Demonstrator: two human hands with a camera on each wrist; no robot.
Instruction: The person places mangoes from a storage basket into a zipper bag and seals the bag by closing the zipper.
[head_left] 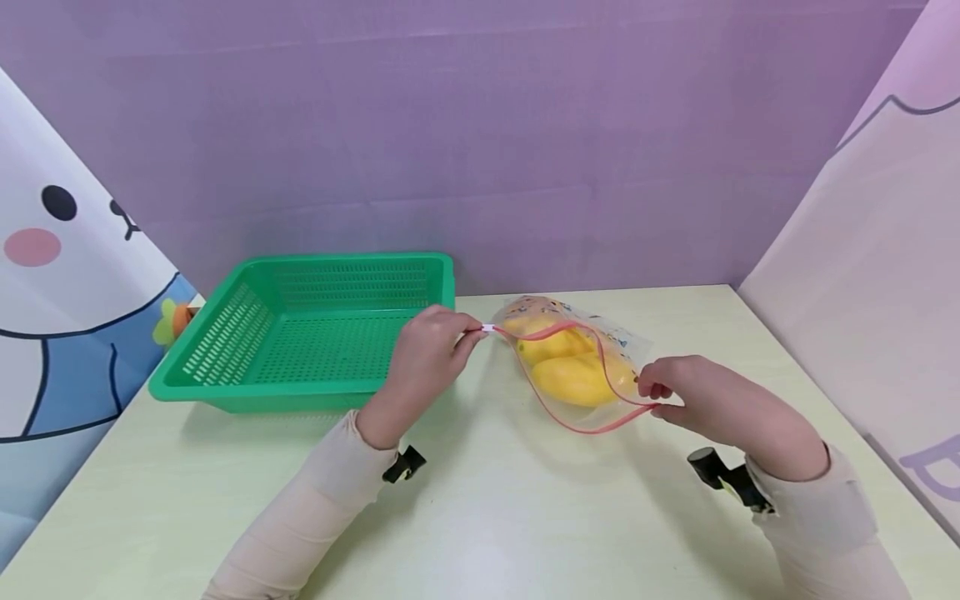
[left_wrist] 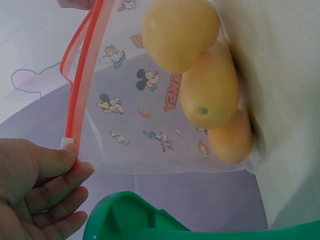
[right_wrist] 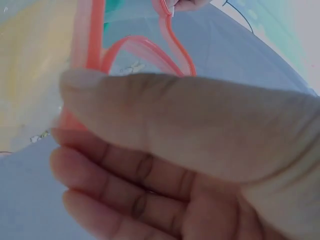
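A clear zip bag [left_wrist: 160, 112] with cartoon prints and a red zip edge [head_left: 588, 431] rests on the table, its mouth spread apart. Three yellow, mango-like fruits [head_left: 573, 381] lie inside, one showing a green spot in the left wrist view. My left hand [head_left: 429, 354] pinches the bag's left corner at the white slider [head_left: 488, 327], between thumb and index finger. At the opposite end of the zip, my right hand [head_left: 705, 396] pinches the red edge; its thumb hides part of the grip in the right wrist view.
A green plastic basket [head_left: 300, 387] with slotted sides stands left of the bag, just behind my left hand. The pale table [head_left: 487, 533] meets a purple backdrop [head_left: 525, 167] at the back. Printed cloth panels flank both sides.
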